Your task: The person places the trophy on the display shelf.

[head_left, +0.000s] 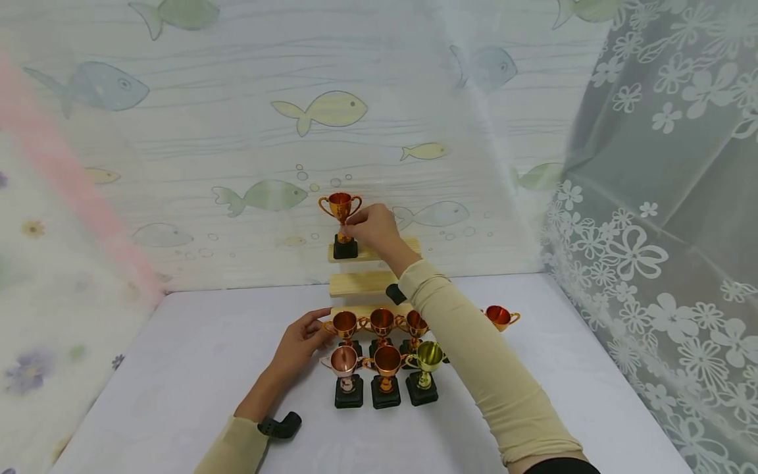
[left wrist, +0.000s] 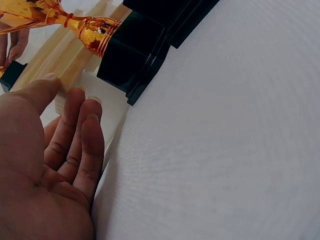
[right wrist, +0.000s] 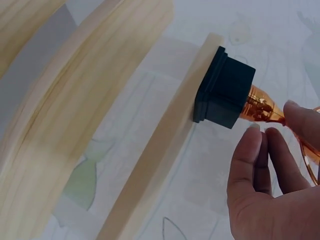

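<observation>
My right hand (head_left: 374, 229) pinches the stem of a copper-gold trophy cup (head_left: 340, 206) with two handles. Its black square base (right wrist: 227, 90) rests on the left end of the top step of a wooden step stand (head_left: 358, 283). My left hand (head_left: 301, 342) is at the left end of the lowest step, fingers loosely bent. Its thumb (left wrist: 42, 92) and fingertips touch the board's end, beside the nearest trophy's black base (left wrist: 132, 55). In front of the stand, two rows of trophies include a pink-copper cup (head_left: 344, 361) and a yellow-gold cup (head_left: 429, 355).
Another orange-gold trophy (head_left: 499, 316) stands to the right, partly hidden by my right sleeve (head_left: 482, 368). A white cloth (head_left: 195, 375) covers the table. Behind it hangs a fish-printed curtain (head_left: 254, 145), with a flowered curtain (head_left: 657, 263) along the right side.
</observation>
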`<state>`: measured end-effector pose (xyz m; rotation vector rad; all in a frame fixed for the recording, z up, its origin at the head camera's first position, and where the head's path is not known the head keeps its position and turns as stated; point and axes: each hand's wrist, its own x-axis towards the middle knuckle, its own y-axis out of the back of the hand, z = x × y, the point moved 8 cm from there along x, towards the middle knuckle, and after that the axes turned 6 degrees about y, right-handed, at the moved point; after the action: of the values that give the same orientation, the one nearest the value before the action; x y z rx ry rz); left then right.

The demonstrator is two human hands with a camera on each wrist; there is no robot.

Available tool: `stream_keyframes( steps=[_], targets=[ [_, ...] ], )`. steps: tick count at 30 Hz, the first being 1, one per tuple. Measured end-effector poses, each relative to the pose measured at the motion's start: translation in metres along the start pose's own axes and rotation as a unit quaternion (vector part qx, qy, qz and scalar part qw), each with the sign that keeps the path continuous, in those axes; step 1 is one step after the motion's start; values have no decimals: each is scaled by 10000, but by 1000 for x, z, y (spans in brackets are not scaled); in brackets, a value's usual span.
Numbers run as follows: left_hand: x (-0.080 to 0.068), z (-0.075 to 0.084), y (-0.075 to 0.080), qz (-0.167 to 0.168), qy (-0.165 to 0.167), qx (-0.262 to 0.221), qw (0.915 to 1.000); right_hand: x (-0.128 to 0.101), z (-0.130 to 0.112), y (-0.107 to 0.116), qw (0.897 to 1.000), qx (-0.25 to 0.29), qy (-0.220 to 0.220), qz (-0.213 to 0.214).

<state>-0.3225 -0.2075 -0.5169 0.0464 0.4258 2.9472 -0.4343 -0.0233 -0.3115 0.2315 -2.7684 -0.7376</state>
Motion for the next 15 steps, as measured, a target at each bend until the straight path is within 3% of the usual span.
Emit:
stream_keyframes(
  steps=[15],
  targets=[
    [1, 0, 1, -53, -124, -39, 9999, -18, 8, 20, 9981, 244, -186, -543]
  ],
)
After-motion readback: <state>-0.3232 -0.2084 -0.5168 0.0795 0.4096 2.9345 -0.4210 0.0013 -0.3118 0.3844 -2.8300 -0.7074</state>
